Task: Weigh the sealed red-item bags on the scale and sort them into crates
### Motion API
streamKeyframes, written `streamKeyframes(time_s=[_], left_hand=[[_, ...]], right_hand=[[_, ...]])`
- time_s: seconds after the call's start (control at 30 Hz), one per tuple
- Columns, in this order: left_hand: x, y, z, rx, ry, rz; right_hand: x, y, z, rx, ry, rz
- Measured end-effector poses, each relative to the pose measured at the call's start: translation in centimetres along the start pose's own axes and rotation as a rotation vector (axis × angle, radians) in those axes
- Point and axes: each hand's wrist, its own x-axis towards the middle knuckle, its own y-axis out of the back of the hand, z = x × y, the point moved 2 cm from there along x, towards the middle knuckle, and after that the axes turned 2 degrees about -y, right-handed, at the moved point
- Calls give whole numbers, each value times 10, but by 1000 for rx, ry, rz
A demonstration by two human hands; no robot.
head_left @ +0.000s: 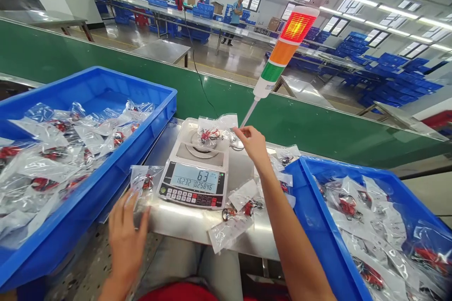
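A clear plastic bag [211, 135] with red and dark small parts lies on the pan of a digital counting scale [192, 183]. The scale's display reads 63 on top. At the bag's right corner, the fingertips of my right hand [252, 145] are pinched together on the plastic. My left hand [126, 233] is left of the scale, fingers stretched out and thumb apart. Its fingertips reach the lower edge of another bag [146, 179] holding a red part; whether they press on it I cannot tell. Several similar bags [243, 202] lie right of the scale.
Blue bins full of bagged parts stand on the left [137, 143] and right [328, 240]. A signal tower [282, 59] with its red lamp lit rises behind the scale. A green barrier [212, 89] runs along the back. Beyond it are long tables, stacked blue crates and several people.
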Motion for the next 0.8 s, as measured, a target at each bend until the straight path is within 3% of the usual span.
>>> streamKeyframes(time_s=[0.1, 0.2, 0.3, 0.47, 0.53, 0.63, 0.7, 0.8], left_hand=[[17, -12, -39, 29, 37, -122], [17, -22, -55, 9, 60, -203], [8, -13, -50, 25, 131, -125], [5, 39, -7, 25, 147, 96], [31, 55, 18, 8, 121, 188], [107, 54, 57, -61, -19, 255], [168, 33, 78, -151, -146, 130], [234, -9, 98, -199, -335, -262]], right_hand=[[18, -9, -18, 66, 12, -72], [11, -1, -35, 207, 74, -138], [-5, 24, -44, 340, 109, -95], [-46, 78, -33, 465, 103, 209], [-68, 93, -22, 450, 74, 317], [-100, 104, -6, 388, 10, 373], [-116, 108, 3, 332, -17, 370], [-135, 118, 14, 240, -41, 379]])
